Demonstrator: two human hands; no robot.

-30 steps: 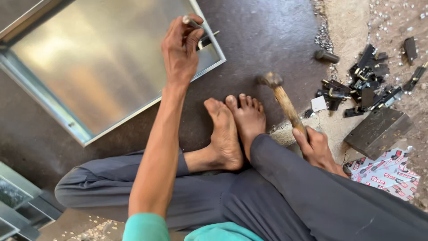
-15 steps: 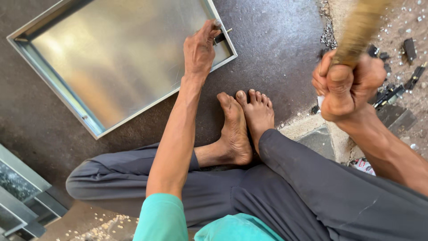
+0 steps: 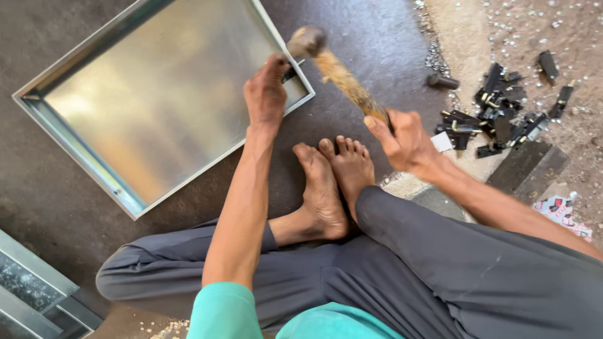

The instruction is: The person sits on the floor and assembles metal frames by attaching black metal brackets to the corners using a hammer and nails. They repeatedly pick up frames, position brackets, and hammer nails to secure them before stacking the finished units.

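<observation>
Fingers of the left hand (image 3: 266, 94) pinch a small dark punch (image 3: 290, 71) against the near right corner of the shiny sheet-metal tray (image 3: 157, 100) on the floor; the right hand (image 3: 402, 141) is wrapped tight around the wooden handle of a hammer (image 3: 336, 69). Its head, raised out of view half a second ago, now sits just above the punch. Bare feet (image 3: 330, 182) lie near; black metal parts (image 3: 496, 116) are scattered far right.

- The single view comes from a camera worn on the person's head, looking steeply down.
- It sits close above the metal tray (image 3: 157, 107), which fills the upper left.
- The person's lap and bare feet (image 3: 333, 182) lie below and to the right of the tray.
</observation>
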